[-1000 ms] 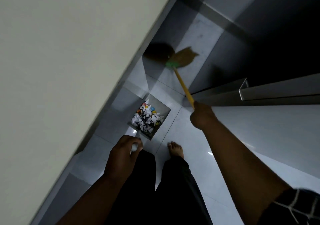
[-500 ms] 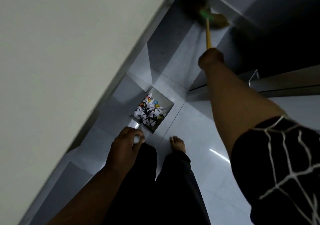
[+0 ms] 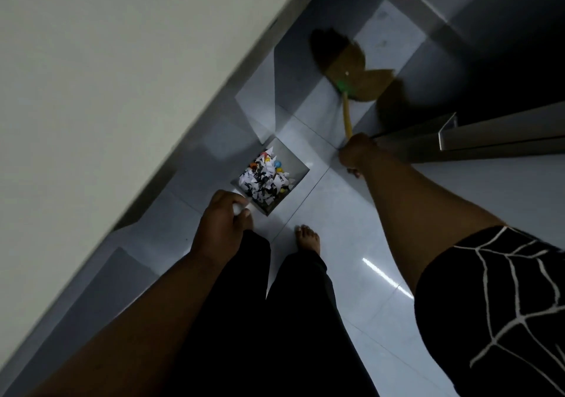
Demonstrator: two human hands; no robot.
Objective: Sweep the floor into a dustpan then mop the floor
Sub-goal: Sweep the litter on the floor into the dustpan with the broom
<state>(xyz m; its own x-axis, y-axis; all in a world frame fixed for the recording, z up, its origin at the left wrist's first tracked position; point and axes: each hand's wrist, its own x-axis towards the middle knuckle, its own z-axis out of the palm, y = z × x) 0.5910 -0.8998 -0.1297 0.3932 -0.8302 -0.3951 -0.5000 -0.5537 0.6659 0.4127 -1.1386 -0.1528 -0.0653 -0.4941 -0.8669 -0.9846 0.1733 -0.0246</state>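
Left hand (image 3: 221, 223) curled round dustpan (image 3: 293, 164) handle by the wall, right hand (image 3: 356, 155) outstretched gripping broom (image 3: 347, 115) stick, bristles on floor (image 3: 345, 262).

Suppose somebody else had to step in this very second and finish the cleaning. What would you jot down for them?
Left hand: grips the dustpan by its handle, low beside the wall.
Right hand: grips the broom by its yellow stick. The bristles are out ahead, down by the floor, and blurred.
Done: a heap of paper scraps and small coloured bits lies in the dustpan.
Left: finish sweeping, probably empty the dustpan, then mop. No mop is in view.
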